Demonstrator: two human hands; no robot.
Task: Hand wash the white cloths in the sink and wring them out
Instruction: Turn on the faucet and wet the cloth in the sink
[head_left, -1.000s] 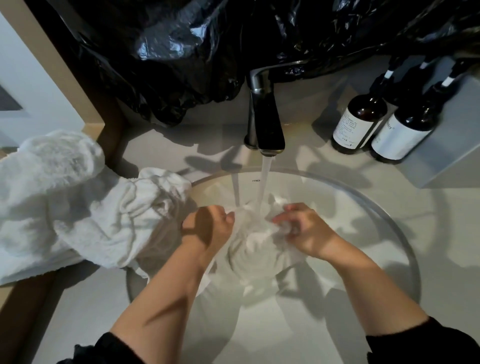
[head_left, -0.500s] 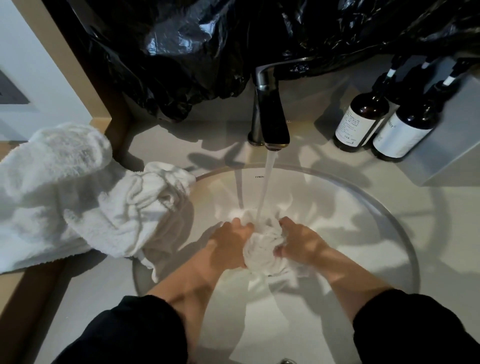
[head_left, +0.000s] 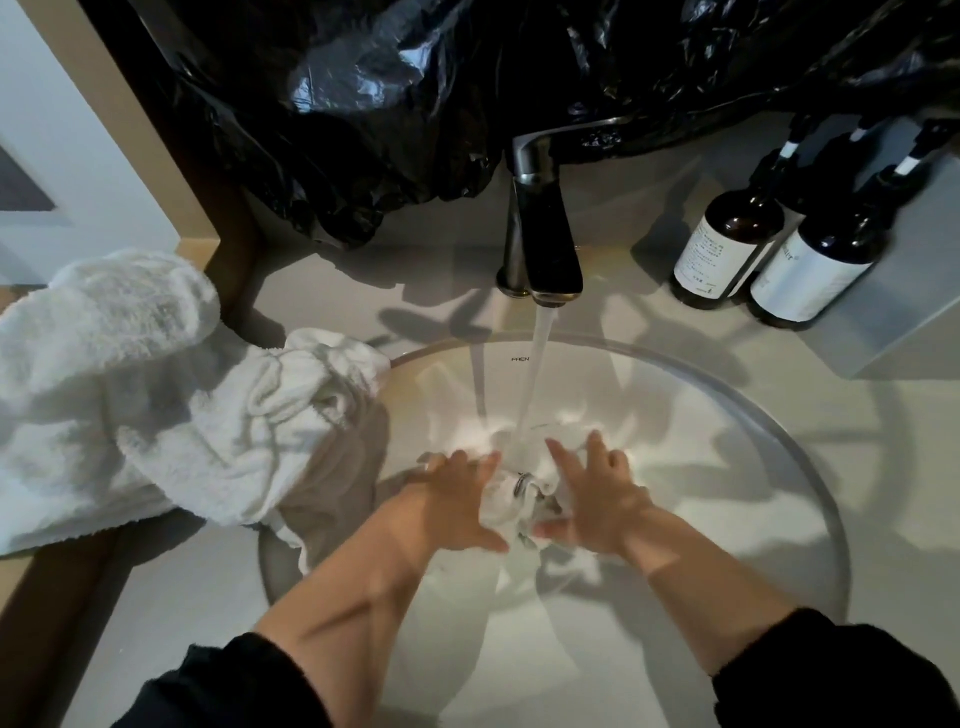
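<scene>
1. small wet white cloth (head_left: 506, 512): bunched at the bottom of the round white ceramic sink (head_left: 779, 441), directly under the water stream (head_left: 535, 374) from the dark metal tap (head_left: 550, 244). Judged to lie there so that running water flushes it while it is worked.
2. left hand (head_left: 457, 499): palm down in the basin, fingers straight and spread, pressing the cloth's left side. Grip flat, nothing curled round the cloth.
3. right hand (head_left: 597, 499): mirrors it on the cloth's right side, fingers splayed, thumb towards the cloth. Grip likewise flat. Both forearms reach in from the near edge.
4. heap of white terry cloths (head_left: 156, 405): on the pale table (head_left: 363, 291) left of the sink, one edge over the rim. Washed or waiting: cannot tell.
5. pair of brown white-labelled bottles (head_left: 727, 249): back right of the table, well apart from the hands.
6. step judged: washing. Wringing not yet begun.
</scene>
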